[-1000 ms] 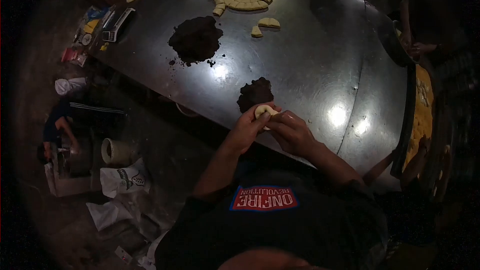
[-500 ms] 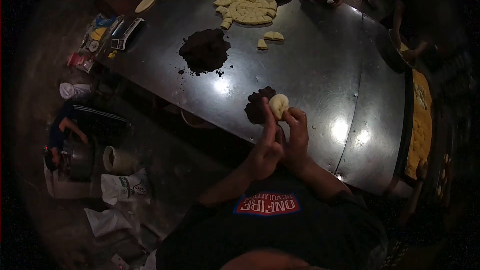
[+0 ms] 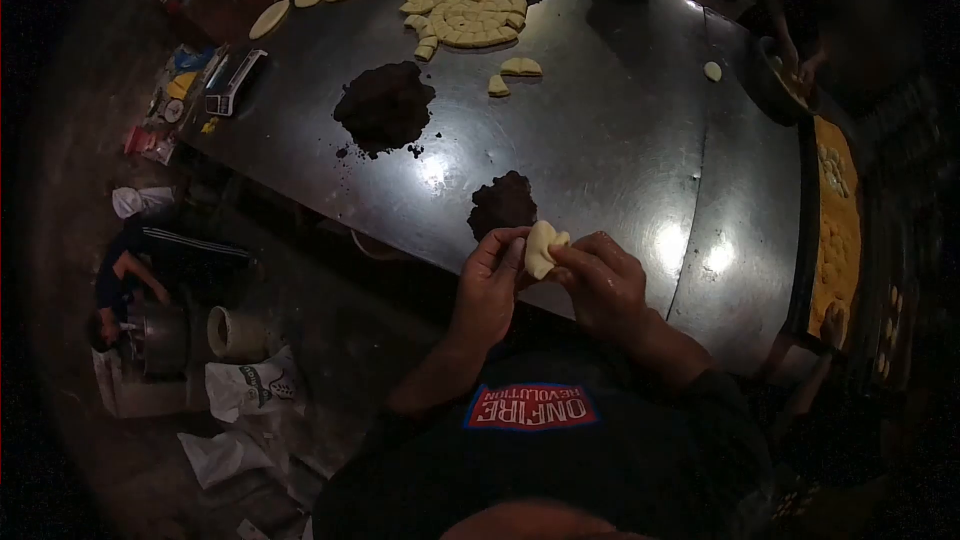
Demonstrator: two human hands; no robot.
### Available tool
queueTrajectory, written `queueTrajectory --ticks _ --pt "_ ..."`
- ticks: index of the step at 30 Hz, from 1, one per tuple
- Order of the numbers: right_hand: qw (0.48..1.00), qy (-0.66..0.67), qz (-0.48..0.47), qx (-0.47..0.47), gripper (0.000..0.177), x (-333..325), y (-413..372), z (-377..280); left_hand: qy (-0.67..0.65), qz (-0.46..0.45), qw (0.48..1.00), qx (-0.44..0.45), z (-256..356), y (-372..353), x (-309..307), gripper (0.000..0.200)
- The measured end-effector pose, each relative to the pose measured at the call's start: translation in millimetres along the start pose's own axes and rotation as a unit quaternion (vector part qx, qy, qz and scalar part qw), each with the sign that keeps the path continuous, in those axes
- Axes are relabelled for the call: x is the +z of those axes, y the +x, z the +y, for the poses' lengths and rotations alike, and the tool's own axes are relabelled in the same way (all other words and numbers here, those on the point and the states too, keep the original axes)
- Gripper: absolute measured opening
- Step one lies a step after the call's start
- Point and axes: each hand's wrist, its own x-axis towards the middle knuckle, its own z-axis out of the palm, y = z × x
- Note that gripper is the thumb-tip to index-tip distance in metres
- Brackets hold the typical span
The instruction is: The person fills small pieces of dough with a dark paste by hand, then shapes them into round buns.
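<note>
A pale piece of dough [image 3: 541, 249], folded and uneven in outline, is held between both hands above the near edge of the metal table [image 3: 590, 140]. My left hand [image 3: 491, 280] grips its left side with thumb and fingertips. On the other side, my right hand [image 3: 604, 280] pinches the dough's edge. Just beyond my left hand lies a small heap of dark brown filling [image 3: 503, 205]. A larger dark heap [image 3: 385, 108] sits farther off to the left. Whether any filling is inside the dough is hidden.
Cut dough pieces [image 3: 480, 15] cluster at the far side, with two loose pieces nearer. A digital scale [image 3: 237, 83] stands at the left edge. On the right are a tray of yellow topping [image 3: 836, 230] and a co-worker's hands over a bowl [image 3: 775, 95].
The dough has gone from a rounded shape to a folded one, lower and nearer me. My hands have spread apart around it. A small dough ball now lies at the far right.
</note>
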Motion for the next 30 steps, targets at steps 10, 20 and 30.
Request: queueTrajectory --ticks 10,20,30 --pt "0.965 0.202 0.05 0.161 0.016 12.0 -0.3 -9.8 0.158 0.003 0.956 0.249 -10.9 0.4 12.4 0.026" --pt "0.996 0.003 -0.052 0.066 0.03 7.1 -4.4 -20.6 0.196 0.019 0.978 0.069 5.4 11.5 -3.8 0.055" --pt "0.97 -0.099 -0.18 0.13 0.019 -3.1 -3.1 -11.8 -0.196 -0.093 0.934 -0.284 -63.7 50.2 -16.7 0.059"
